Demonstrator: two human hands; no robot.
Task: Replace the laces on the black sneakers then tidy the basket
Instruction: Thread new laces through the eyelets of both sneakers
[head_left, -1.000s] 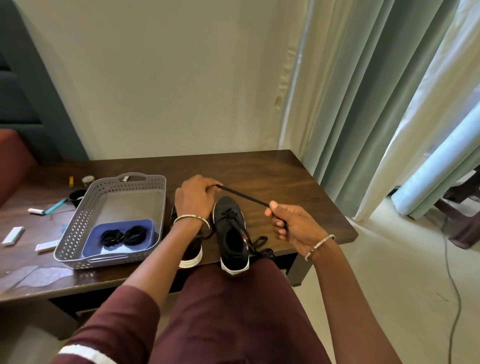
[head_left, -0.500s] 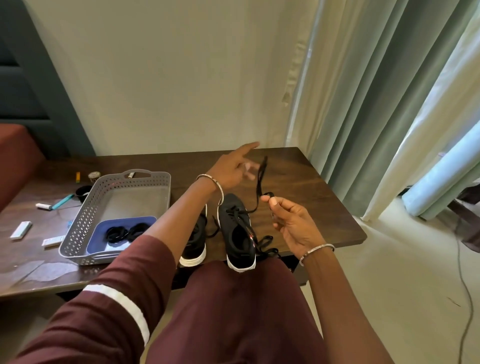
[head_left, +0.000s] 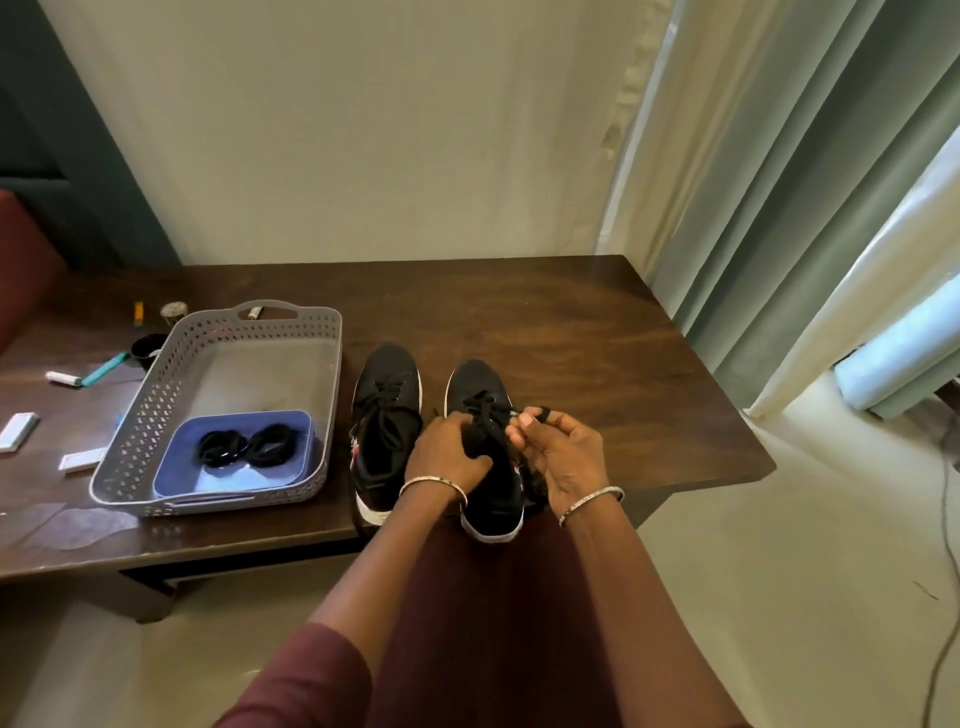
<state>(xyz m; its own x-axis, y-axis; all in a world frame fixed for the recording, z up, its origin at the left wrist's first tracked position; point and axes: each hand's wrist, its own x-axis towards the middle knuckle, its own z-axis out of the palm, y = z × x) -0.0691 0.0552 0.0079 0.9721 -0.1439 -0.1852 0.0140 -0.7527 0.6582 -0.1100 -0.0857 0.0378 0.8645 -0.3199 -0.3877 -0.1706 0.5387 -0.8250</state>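
Two black sneakers with white soles stand side by side at the table's near edge, the left sneaker (head_left: 385, 415) laced and the right sneaker (head_left: 480, 387) partly under my hands. My left hand (head_left: 449, 452) grips the black lace (head_left: 485, 415) over the right sneaker's tongue. My right hand (head_left: 563, 452) pinches the same lace just to the right, and a loop of it sits round a fingertip. A grey perforated basket (head_left: 156, 415) left of the shoes holds a blue tray (head_left: 176, 462) with two coiled black laces (head_left: 247, 447).
The dark wooden table (head_left: 571, 338) carries small items at its left: a teal pen (head_left: 104, 369), white blocks (head_left: 18, 431) and a small black cup (head_left: 148, 345). Pale green curtains (head_left: 779, 182) hang at the right. My maroon-clad lap lies below the sneakers.
My left hand came down from its raised spot beyond the shoes onto the right sneaker's lacing. The right hand moved in beside it, and the lace no longer hangs in the air.
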